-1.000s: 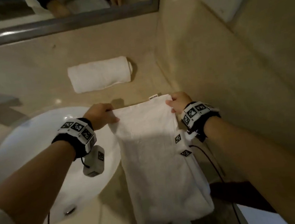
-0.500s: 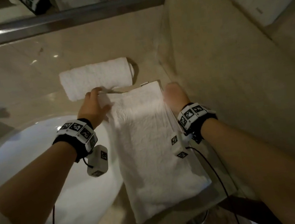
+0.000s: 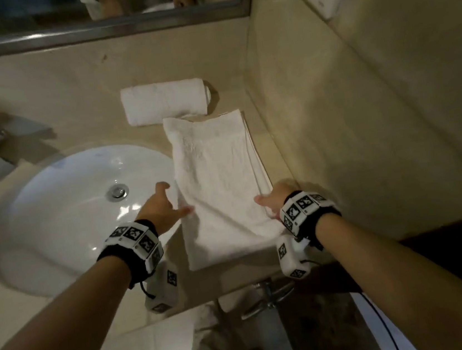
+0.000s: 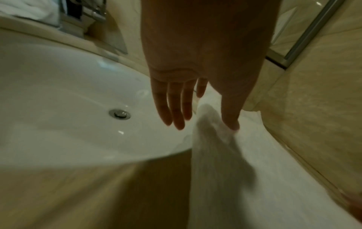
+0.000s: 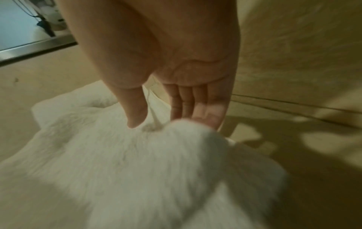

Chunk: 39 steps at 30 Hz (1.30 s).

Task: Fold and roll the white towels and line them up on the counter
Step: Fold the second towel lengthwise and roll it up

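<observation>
A folded towel [image 3: 219, 187] lies lengthwise on the beige counter [image 3: 39, 90] between the sink [image 3: 64, 221] and the side wall, its far end touching 1 rolled towel [image 3: 164, 101] near the mirror [image 3: 101, 30]. The left hand [image 3: 160, 209] and right hand [image 3: 277, 198] flank its near half, fingers straight, thumbs on the cloth, gripping nothing. Folding looks finished; rolling from the near edge likely follows, calling for even pressure on both sides.

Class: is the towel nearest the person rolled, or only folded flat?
Folded flat: the towel lies as a long strip, layered edges along its right side. The roll lies behind it.
</observation>
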{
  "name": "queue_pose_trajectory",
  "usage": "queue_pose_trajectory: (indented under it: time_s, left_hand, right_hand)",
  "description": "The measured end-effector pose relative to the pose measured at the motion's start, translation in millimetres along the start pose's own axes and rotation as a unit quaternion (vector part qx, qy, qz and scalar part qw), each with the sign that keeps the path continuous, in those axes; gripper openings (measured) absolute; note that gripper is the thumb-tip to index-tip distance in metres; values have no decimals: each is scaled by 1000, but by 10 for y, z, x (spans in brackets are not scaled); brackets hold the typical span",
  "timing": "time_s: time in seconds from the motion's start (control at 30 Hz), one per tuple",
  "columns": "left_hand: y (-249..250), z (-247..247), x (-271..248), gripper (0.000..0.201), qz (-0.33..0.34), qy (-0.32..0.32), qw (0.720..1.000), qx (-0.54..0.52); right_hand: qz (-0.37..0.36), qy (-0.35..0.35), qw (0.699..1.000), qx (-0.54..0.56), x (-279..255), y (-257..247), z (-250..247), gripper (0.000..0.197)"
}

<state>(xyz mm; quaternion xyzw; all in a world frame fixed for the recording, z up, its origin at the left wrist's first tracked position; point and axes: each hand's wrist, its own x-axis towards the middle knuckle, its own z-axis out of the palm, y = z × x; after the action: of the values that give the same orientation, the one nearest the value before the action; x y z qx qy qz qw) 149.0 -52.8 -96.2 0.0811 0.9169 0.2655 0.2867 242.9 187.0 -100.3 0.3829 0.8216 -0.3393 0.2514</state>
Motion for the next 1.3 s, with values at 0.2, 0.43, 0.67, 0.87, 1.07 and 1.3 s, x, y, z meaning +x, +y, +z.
queue_pose_trajectory:
  time_s: [0.2,0.43,0.67,0.87,1.07,1.3]
  left_hand:
    - [-200,436,-430,87,-34,-44,997,-51]
    - [-212,563,-450,77,-39,-18,997,-67]
    - [-177,526,-363,40,-65,-119,990,-42]
    - [-117,267,-66,47,-82,-56,992,-78]
    - [98,94,289,45,66,98,991,-69]
    - [292,-20,920,30,287,122,948,57]
  right_hand:
    - [-49,-10,999,19,-310,224,116,40]
    - [-161,194,951,177,-474,425,142,22]
    - [-74,104,991,-36,-336,547,225,12]
    - [-49,92,991,81,-47,174,50,33]
    - [-41,81,976,199,326,-256,-82,23]
    - [-59,126,968,211,777,-724,-242,19]
